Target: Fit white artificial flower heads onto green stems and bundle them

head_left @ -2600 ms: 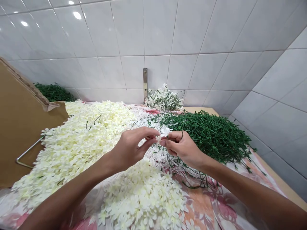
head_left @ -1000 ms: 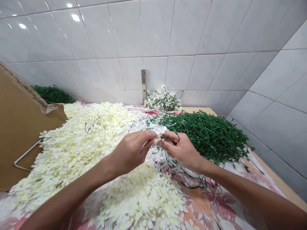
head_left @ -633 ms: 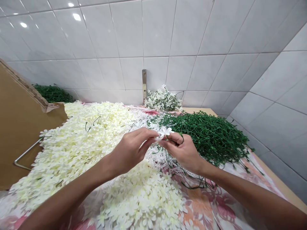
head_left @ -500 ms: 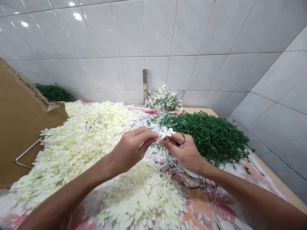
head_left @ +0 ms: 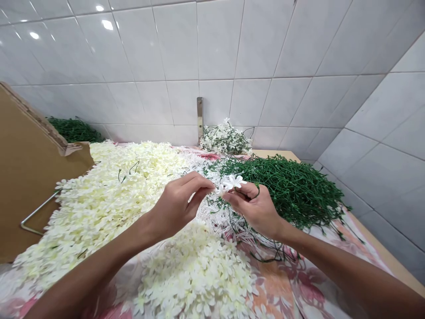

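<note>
A small white artificial flower sits between my fingertips, above the middle of the heaps. My left hand pinches its near edge between thumb and forefinger. My right hand holds it from the other side, with a thin green stem curving by the fingers. Just behind my right hand lies a large heap of green plastic vine stems. Under and left of my hands spread heaps of loose cream flowers.
A bunch of white flowers on green stems lies against the tiled wall, by a metal bracket. Further left are a green stem heap and brown cardboard with a metal wire. Floral cloth covers the surface.
The white flower has risen a little and now shows more openly above my fingertips. Both hands have shifted slightly, and the left fingers sit a bit higher.
</note>
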A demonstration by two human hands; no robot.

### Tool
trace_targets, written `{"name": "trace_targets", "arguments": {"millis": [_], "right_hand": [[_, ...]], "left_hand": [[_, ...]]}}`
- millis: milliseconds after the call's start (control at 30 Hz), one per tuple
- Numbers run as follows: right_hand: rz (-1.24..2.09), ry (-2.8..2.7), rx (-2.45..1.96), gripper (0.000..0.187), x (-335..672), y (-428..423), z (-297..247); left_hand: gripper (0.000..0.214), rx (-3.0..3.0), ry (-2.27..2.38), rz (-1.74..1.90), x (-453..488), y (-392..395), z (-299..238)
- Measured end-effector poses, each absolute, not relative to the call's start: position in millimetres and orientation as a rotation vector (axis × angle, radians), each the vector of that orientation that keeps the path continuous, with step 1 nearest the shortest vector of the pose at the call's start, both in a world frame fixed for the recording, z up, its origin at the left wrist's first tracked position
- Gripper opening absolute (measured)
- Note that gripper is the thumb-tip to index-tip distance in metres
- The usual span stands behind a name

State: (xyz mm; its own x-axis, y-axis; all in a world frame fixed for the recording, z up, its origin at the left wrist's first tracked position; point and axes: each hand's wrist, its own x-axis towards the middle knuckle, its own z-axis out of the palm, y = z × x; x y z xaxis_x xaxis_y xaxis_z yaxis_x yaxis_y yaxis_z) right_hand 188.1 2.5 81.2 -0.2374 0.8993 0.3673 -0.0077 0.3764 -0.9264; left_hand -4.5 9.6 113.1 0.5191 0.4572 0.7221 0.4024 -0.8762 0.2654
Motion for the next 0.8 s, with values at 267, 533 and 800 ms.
{"name": "trace_targets", "arguments": {"millis": [267, 533, 800], "right_hand": [[1.128, -1.513, -0.799, 0.030, 188, 4, 78], [0.999, -1.549, -0.849, 0.036, 187, -2, 80], [0.626, -1.810, -0.953, 0.043, 189, -3, 78]], "left_hand": [[0.008, 2.641, 0.718, 1.230, -1, 5, 116], [0.007, 2.575, 0.779, 1.291, 2, 6, 109], [0.010, 2.669, 0.726, 1.384, 5, 6, 101]]}}
